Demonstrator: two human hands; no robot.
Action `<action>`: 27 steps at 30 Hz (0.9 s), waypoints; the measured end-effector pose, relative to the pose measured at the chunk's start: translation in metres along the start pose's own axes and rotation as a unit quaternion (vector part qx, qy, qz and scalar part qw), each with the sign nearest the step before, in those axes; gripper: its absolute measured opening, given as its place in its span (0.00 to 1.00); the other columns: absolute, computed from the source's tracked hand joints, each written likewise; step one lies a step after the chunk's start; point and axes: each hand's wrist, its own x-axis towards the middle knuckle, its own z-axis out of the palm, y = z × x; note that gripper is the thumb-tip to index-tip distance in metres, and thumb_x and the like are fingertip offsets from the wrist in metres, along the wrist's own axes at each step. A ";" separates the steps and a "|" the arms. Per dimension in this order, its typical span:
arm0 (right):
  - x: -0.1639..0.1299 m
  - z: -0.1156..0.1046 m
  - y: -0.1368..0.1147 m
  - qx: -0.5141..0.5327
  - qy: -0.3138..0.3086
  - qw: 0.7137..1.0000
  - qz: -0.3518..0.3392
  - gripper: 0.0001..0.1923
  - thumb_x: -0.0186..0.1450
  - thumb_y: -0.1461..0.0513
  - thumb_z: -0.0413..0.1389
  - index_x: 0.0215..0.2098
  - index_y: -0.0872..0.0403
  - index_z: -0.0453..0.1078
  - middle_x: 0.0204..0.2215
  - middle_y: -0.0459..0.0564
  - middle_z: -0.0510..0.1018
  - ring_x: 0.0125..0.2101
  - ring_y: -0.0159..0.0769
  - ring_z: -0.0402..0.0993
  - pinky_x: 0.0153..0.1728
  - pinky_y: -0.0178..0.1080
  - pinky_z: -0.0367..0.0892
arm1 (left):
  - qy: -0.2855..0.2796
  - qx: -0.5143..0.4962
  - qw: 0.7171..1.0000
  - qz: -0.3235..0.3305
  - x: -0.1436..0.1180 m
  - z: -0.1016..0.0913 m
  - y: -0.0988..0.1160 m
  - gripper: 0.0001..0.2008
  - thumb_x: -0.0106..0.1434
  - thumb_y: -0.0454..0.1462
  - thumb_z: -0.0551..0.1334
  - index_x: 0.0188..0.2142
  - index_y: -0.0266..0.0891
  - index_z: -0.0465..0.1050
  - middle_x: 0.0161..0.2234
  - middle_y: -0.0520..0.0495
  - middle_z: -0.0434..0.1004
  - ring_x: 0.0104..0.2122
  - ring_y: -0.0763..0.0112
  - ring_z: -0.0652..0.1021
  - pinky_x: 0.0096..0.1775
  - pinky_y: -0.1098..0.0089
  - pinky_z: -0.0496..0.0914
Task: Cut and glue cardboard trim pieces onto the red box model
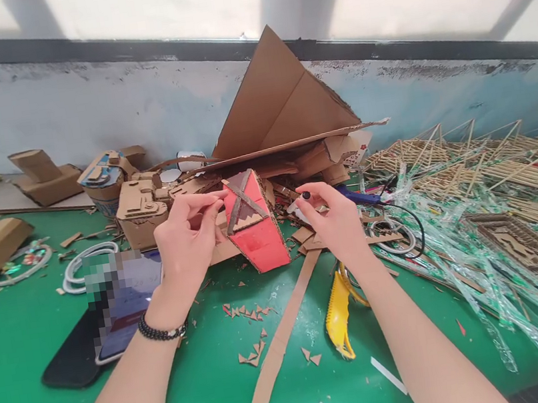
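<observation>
Two hands at one red cardboard model on the green worktop (31,371).

Nearest, in front of the red cardboard model (254,220), lie one long cardboard strip (283,334), one yellow cutter (337,316) and one phone (108,313). The left hand (187,244) pinches the model's upper left edge; the right hand (332,219), just right of it, grips a small dark-tipped tool (301,198). Behind the model leans one big cardboard sheet (278,96).
</observation>
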 end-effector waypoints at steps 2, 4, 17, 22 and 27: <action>0.000 0.000 0.002 -0.028 -0.030 0.999 -0.007 0.12 0.71 0.56 0.57 0.49 0.50 0.78 0.42 0.50 0.83 0.40 0.39 0.79 0.37 0.38 0.70 | -0.004 0.004 1.000 0.002 0.000 0.000 -0.001 0.04 0.71 0.39 0.67 0.42 0.43 0.75 0.48 0.49 0.88 0.18 0.79 0.77 0.22 0.72 0.75; 0.000 -0.001 0.002 -0.041 -0.064 0.997 -0.008 0.12 0.71 0.55 0.57 0.46 0.50 0.79 0.41 0.50 0.83 0.40 0.39 0.79 0.38 0.38 0.70 | -0.007 0.007 1.000 0.007 0.000 -0.001 -0.001 0.05 0.72 0.40 0.66 0.43 0.43 0.75 0.48 0.49 0.88 0.18 0.79 0.77 0.22 0.72 0.75; -0.004 -0.010 0.014 -0.407 -0.299 0.863 0.005 0.12 0.74 0.56 0.58 0.44 0.51 0.82 0.46 0.56 0.84 0.53 0.54 0.74 0.46 0.46 0.68 | 0.009 0.042 0.998 0.037 0.000 -0.004 0.001 0.16 0.75 0.53 0.61 0.40 0.45 0.66 0.34 0.54 0.86 0.16 0.77 0.76 0.19 0.73 0.68; -0.008 -0.006 0.006 -0.432 -0.312 0.846 0.004 0.13 0.73 0.54 0.59 0.45 0.53 0.82 0.49 0.58 0.83 0.55 0.55 0.74 0.50 0.49 0.69 | 0.014 0.060 0.995 0.082 0.001 -0.006 0.002 0.19 0.79 0.52 0.53 0.37 0.44 0.70 0.30 0.53 0.84 0.19 0.75 0.77 0.23 0.72 0.71; -0.007 -0.006 0.000 -0.441 -0.289 0.849 0.014 0.15 0.76 0.59 0.52 0.49 0.50 0.81 0.50 0.55 0.85 0.55 0.51 0.75 0.47 0.45 0.69 | 0.039 0.037 0.995 0.085 0.000 -0.001 0.001 0.10 0.74 0.47 0.64 0.44 0.45 0.71 0.40 0.51 0.84 0.25 0.76 0.80 0.28 0.72 0.75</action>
